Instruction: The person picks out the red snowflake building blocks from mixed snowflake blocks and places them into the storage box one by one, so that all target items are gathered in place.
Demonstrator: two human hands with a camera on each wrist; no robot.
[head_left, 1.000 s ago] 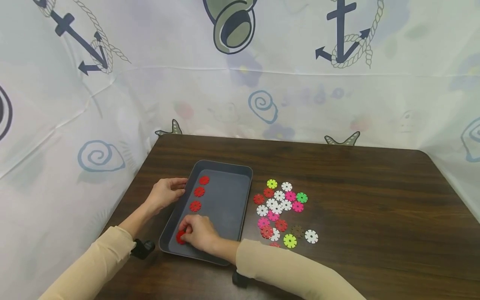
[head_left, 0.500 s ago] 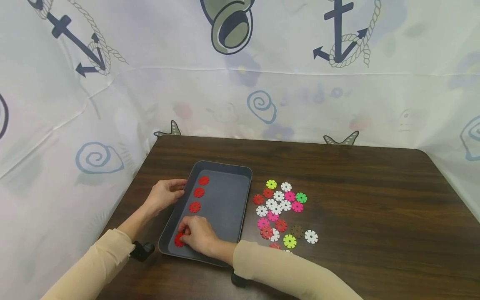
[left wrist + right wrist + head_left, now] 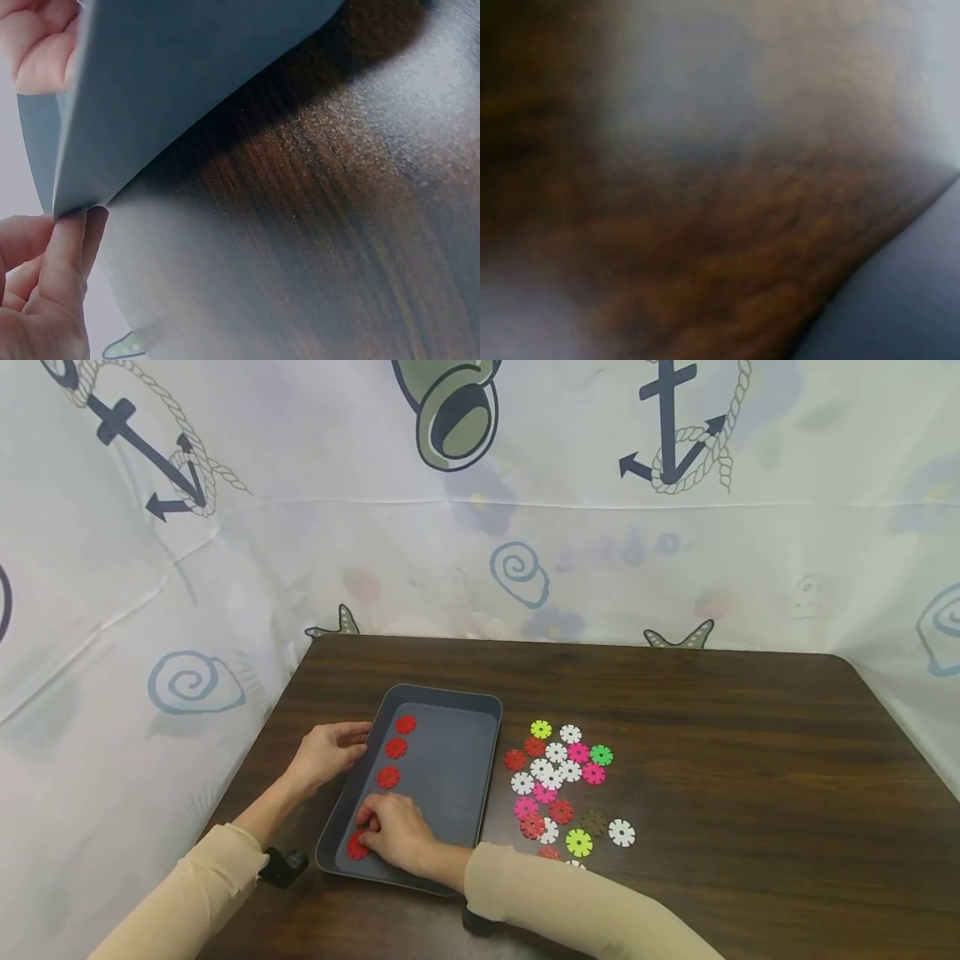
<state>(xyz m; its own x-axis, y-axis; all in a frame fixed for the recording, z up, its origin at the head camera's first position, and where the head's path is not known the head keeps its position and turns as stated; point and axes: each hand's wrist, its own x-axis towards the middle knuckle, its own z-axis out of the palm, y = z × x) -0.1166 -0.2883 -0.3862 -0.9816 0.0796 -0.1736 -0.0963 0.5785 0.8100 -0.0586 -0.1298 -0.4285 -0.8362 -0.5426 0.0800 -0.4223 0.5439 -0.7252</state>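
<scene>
In the head view, my right hand (image 3: 399, 832) reaches into a dark grey tray (image 3: 454, 777), thumb and fingertips pinching a red notched plastic disc (image 3: 357, 845) at its near left corner. Fingers cover part of that disc. Beyond it, three more red discs (image 3: 388, 777) lie in a line along the tray's left side. My left hand (image 3: 326, 758) touches the outer left rim with mostly straight fingers. The left wrist view shows its fingertips (image 3: 71, 225) right at the tray rim (image 3: 142, 127). The right wrist view is blurred, with neither hand visible.
Several loose notched discs lie right of the tray on the dark wooden table (image 3: 720, 743): white (image 3: 622, 832), pink (image 3: 593, 773), red (image 3: 561, 812), yellow (image 3: 579, 842), green (image 3: 602, 755) and brown (image 3: 594, 823). Some overlap. A patterned curtain (image 3: 585, 552) hangs behind the table.
The pinched red disc has shifted slightly toward the tray's near end, and more of it shows beside the fingers. The left hand stays at the rim. The head view has tilted slightly.
</scene>
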